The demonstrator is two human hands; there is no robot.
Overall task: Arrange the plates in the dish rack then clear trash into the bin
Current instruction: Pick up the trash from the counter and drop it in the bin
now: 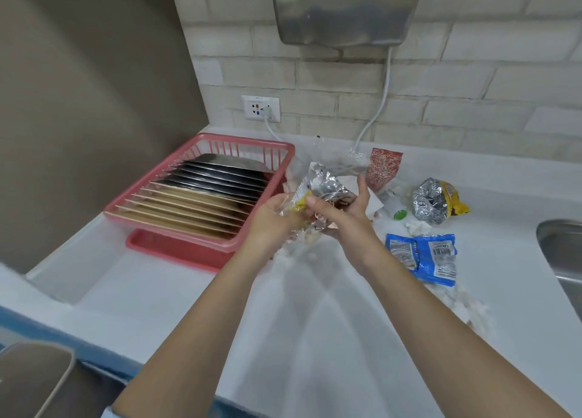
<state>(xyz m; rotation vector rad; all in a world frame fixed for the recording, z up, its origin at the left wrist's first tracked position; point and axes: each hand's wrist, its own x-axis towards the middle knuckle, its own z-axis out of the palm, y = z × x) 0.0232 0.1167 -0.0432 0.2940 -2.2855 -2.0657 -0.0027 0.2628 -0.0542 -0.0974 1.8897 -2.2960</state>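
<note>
A pink dish rack (277, 153) stands on the white counter at the left, with several black and tan plates (195, 197) upright in its slots. My left hand (272, 217) and my right hand (341, 216) meet just right of the rack, both shut on a bundle of crumpled trash (324, 186): silver foil wrapper, a yellow wrapper edge and clear plastic. More trash lies on the counter to the right: a red packet (384, 165), a silver and yellow wrapper (436, 202), a blue wrapper (425, 257), a green cap (400, 214) and bits of white tissue (417, 227).
A steel sink (563, 254) is at the right edge. A grey bin (34, 383) shows at the bottom left below the counter's edge. A wall socket (260, 108) with a plugged-in cable and a steel appliance (343, 8) are on the brick wall behind.
</note>
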